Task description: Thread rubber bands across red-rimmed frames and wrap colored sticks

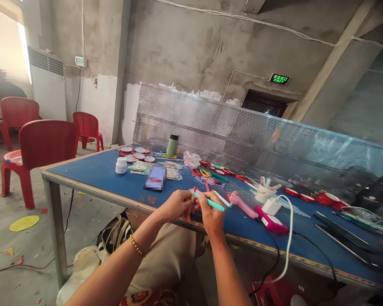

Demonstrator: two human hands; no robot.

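Close to the table's front edge, my right hand (213, 210) grips a turquoise pen (214, 204), its tip end pointing left towards my other hand. My left hand (180, 204) is closed with its fingertips pinched around a small piece with red and white on it (194, 191); the fingers hide most of it. The two hands nearly meet. Just beyond them lie a white pen (222, 198) and a tangle of pink and purple strings (207, 178). Right of my hands rests a pink glue gun (242, 205).
On the blue table (92, 172) stand a white bottle (121, 165), a phone (155, 178), a green tumbler (172, 145) and a white cup (264, 192). Red-rimmed discs (138, 156) lie behind. A magenta power strip (272, 221) trails cables over the front edge. A perforated metal screen (210, 119) borders the back.
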